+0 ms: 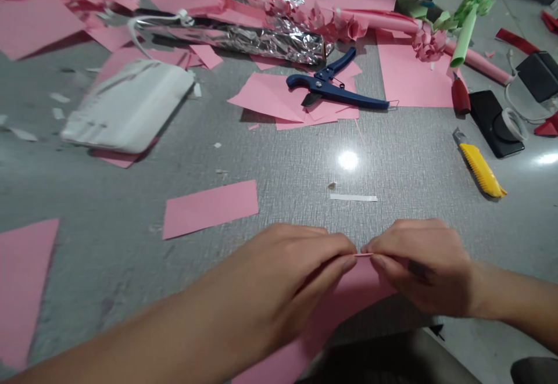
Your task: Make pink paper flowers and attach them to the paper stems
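Observation:
A sheet of pink paper (pixel 322 326) hangs down at the near table edge, partly hidden by my left arm. Its far edge, thin and folded or rolled, is pinched between thumb and fingers of both hands. My left hand (pixel 300 268) grips that edge from the left, my right hand (pixel 429 262) from the right, fingertips almost meeting. Just beyond the hands lies a narrow white strip (pixel 353 197). A cut pink paper rectangle (pixel 211 208) rests flat past my left hand.
Blue pruning-type cutters (pixel 335 88) lie on pink paper pieces. A yellow box cutter (pixel 482 169), a black phone (pixel 497 122) and a red-handled tool (pixel 460 94) are at right. A white packet (pixel 131 105) sits left. Silver foil rolls (pixel 270 41) and pink paper flowers (pixel 318 18) crowd the back.

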Motion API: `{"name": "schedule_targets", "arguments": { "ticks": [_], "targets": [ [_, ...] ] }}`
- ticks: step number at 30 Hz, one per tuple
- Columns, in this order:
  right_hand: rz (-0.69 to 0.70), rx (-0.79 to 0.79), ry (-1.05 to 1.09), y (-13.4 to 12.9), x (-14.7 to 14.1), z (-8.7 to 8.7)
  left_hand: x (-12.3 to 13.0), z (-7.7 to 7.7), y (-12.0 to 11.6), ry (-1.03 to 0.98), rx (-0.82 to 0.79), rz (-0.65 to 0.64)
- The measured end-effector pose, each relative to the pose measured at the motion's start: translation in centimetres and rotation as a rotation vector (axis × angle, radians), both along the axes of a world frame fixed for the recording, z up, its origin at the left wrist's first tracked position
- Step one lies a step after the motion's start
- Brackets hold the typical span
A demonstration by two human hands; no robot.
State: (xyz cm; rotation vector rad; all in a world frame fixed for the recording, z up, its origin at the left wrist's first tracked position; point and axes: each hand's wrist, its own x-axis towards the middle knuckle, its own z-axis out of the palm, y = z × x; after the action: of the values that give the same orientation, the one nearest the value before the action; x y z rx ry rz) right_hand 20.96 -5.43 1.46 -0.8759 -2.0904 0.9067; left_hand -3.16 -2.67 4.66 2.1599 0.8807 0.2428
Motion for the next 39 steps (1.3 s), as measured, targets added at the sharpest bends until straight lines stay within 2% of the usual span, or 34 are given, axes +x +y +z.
{"name": "schedule_targets", "arguments": {
  "ticks": [3,6,13,15,18,22,25,29,35,39],
  "targets": [
    [0.01,-0.018,-0.01,0.2,0.0,0.2,-0.1,-0.4,-0.2,-0.011,-0.004,-0.008],
    [0.012,-0.06,-0.018,0.4,0.0,0.6,-0.2,-0.6,-0.6,-0.018,0.061,-0.007],
    [-0.016,-0.26,-0.056,0.5,-0.5,0.9,0.5,-0.7,-1.4,-0.074,0.217,-0.01],
    [-0.027,-0.25,-0.05,0.4,-0.5,0.8,0.5,-0.8,-1.4,-0.071,0.21,-0.017],
    [-0.04,-0.21,-0.04,0.4,-0.5,0.8,0.0,-0.9,-1.1,-0.02,0.098,-0.046],
    [-0.056,-0.159,-0.07,0.5,-0.4,0.9,-0.7,-0.2,-0.5,0.02,-0.033,-0.034],
    [-0.039,-0.106,-0.088,0.6,-0.4,0.8,-0.8,0.2,-0.4,-0.002,-0.032,-0.009],
    [-0.031,-0.098,-0.066,0.6,-0.3,0.7,-0.8,-0.4,-0.9,-0.024,0.046,-0.009],
    [0.037,-0.284,-0.029,0.7,-0.2,1.2,-0.3,-0.9,-1.6,-0.032,0.113,-0.003],
    [-0.007,-0.411,-0.029,0.6,-0.5,1.1,0.0,-0.9,-1.7,-0.038,0.154,-0.006]
  ]
}}
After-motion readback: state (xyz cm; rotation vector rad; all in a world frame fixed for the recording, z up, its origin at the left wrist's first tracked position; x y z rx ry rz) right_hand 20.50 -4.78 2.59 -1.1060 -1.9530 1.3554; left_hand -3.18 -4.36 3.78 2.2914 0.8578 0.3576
